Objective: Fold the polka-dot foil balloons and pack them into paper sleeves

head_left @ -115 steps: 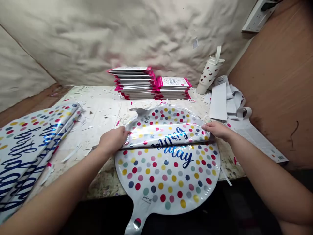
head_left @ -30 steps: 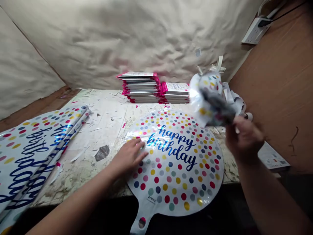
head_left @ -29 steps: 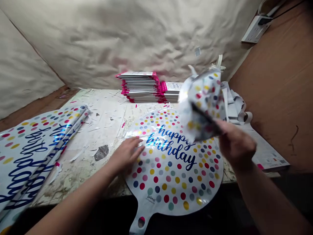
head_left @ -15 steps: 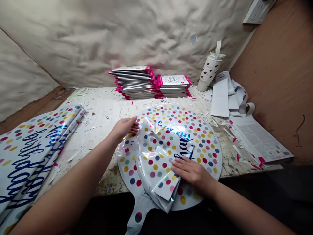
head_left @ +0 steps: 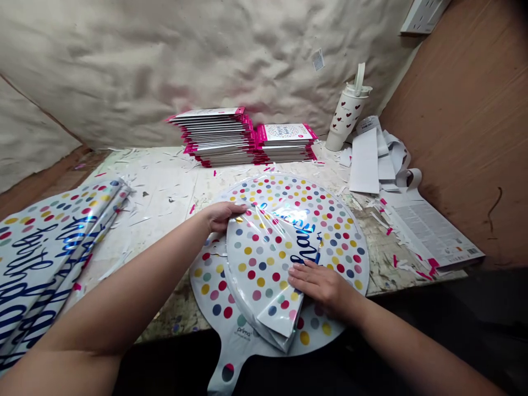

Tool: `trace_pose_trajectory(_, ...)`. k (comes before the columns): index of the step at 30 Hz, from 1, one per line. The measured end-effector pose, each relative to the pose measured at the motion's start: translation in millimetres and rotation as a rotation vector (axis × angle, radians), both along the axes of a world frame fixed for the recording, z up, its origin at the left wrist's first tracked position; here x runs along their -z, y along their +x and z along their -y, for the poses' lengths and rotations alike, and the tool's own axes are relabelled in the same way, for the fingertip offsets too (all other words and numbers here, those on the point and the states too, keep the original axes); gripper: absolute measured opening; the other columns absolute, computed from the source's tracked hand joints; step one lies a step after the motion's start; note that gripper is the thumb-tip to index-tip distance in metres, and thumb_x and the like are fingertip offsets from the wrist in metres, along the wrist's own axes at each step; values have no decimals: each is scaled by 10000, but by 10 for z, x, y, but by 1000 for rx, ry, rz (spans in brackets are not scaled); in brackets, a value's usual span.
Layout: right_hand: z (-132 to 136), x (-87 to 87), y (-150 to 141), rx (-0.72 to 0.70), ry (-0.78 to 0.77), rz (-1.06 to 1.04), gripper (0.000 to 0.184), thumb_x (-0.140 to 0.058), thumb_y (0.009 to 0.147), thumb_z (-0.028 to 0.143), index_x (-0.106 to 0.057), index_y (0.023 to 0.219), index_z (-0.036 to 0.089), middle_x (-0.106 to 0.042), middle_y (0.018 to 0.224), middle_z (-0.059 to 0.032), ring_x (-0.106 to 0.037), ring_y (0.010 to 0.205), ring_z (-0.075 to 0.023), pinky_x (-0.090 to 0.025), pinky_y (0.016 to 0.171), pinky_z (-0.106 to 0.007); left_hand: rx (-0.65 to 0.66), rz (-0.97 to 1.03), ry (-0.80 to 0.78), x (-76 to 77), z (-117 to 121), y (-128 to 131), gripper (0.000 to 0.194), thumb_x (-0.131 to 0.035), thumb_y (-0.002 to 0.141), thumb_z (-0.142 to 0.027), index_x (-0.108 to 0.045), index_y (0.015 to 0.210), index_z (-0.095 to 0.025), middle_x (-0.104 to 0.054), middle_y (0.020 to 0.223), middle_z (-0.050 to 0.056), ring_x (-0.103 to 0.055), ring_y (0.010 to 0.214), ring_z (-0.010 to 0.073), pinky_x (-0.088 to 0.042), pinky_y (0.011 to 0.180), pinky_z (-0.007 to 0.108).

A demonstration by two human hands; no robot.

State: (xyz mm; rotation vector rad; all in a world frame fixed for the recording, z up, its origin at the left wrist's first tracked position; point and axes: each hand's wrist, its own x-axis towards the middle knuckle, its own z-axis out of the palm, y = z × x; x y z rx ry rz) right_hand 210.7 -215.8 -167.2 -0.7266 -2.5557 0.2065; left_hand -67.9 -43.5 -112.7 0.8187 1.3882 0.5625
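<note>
A folded foil balloon (head_left: 259, 275) with coloured dots and blue lettering lies on top of a flat round "happy birthday" foil balloon (head_left: 330, 242). My left hand (head_left: 225, 215) curls over the folded balloon's upper edge. My right hand (head_left: 322, 286) presses flat on its lower right part, fingers together. The flat balloon's tail (head_left: 226, 368) hangs past the front edge of the workbench (head_left: 165, 203). Most of its lettering is hidden under the fold.
Folded dotted balloons (head_left: 45, 247) lie at the left. Stacks of pink-edged balloon packs (head_left: 214, 137) stand at the back against a cloth wall. A heart-print tumbler (head_left: 344, 113), white paper strips (head_left: 365, 162) and a printed sheet (head_left: 429, 231) lie at the right among scraps.
The folded balloon, held up in my right hand a second ago, now lies on the flat balloon. My left hand has moved from the flat balloon onto the folded balloon's upper edge.
</note>
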Motion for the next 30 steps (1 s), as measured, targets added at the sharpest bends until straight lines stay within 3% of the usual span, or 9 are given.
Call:
trace_pose_trajectory(3,-14,36,27,4,-21,-28,364,-433,868,85,-542,1213,124,-583,1222,-110,-486,1196,-195,-397,1018,-406,-114,-149,244,-59,-94,-226,345,-616,733,-87,-567,1066,-164,-651,996,98,-645,912,199,-540,803,351)
trace_pose_trajectory(6,-54,33,35,-21,-55,-39,333,-410,901,111,-550,1200,145,-586,1223,-88,-477,1204,-169,-380,1032,-383,-130,-231,482,-99,-5,-231,341,-536,803,-156,-545,1141,-197,-599,1157,80,-531,1128,206,-400,991,423)
trace_pose_trajectory(8,-103,-1,43,-58,-87,-31,315,-400,916,141,-561,1186,158,-593,1217,-73,-483,1198,-156,-377,1033,-370,145,-294,713,-62,174,-26,324,-514,809,-175,-578,1125,-210,-568,1236,56,-450,1214,214,-290,1063,449)
trace_pose_trajectory(11,-166,-65,70,-79,-85,-23,306,-400,913,155,-582,1158,162,-594,1215,-76,-488,1194,-174,-387,1023,-389,927,-449,1154,79,503,438,432,-474,830,-199,-492,1261,-214,-420,1393,52,-311,1314,229,-171,1101,457)
trace_pose_trajectory(12,-169,-81,83,-46,-62,-27,306,-407,904,148,-585,1152,153,-593,1213,-88,-494,1188,-187,-393,1016,-403,1118,-507,1241,133,595,577,468,-447,854,-237,-423,1321,-207,-358,1430,62,-258,1339,239,-145,1101,467)
trace_pose_trajectory(14,-136,-95,107,46,13,-47,297,-432,886,131,-593,1135,131,-613,1178,-114,-530,1150,-203,-416,994,-417,1284,-616,1300,229,722,766,517,-386,896,-328,-308,1388,-192,-267,1468,79,-180,1363,257,-113,1093,490)
trace_pose_trajectory(20,112,-59,126,42,179,-41,262,-479,864,74,-605,1091,100,-654,1101,-119,-580,1084,-209,-443,969,-410,1286,-777,1273,317,789,786,542,-289,923,-412,-237,1417,-194,-192,1492,94,-138,1369,280,-116,1074,497)
trace_pose_trajectory(26,162,-55,132,-52,11,-107,245,-460,893,150,-605,1090,153,-652,1120,-76,-560,1111,-183,-379,1019,-405,1256,-819,1273,287,877,772,515,-321,906,-426,-260,1402,-303,-176,1502,67,-102,1365,336,-109,1025,587)
trace_pose_trajectory(30,152,-174,149,-183,-182,-152,230,-469,862,150,-624,1031,165,-676,1071,-69,-572,1092,-181,-313,1053,-404,1163,-866,1260,321,948,816,538,-353,884,-483,-282,1393,-324,-172,1502,72,-86,1358,371,-99,1005,622)
